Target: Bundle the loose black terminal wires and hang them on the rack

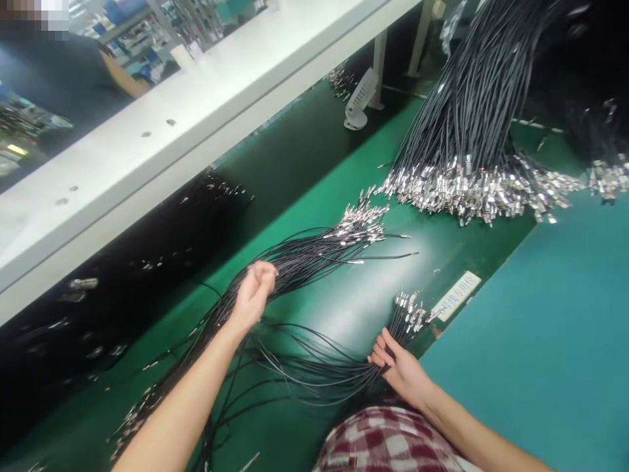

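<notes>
My left hand (254, 295) is closed at a long loose bundle of black cables (299, 259), its fingers curled against them. Silver metal terminals show at the bundle's upper right end. My right hand (396, 364) is wrapped round a smaller bunch of black cables (344, 373), just below their terminals (410, 311). From that fist the cables sag leftward in loose curves and pass below my left hand. Which cables lie between my left fingers is hidden.
A large hanging bundle of black cables (472, 111) ends in silver terminals at the upper right. Beside the green work surface (339, 314) lies a label strip (459, 295). A white shelf (162, 144) crosses above, with a small grey stand (361, 98) beneath it. Another person (63, 78) is beyond.
</notes>
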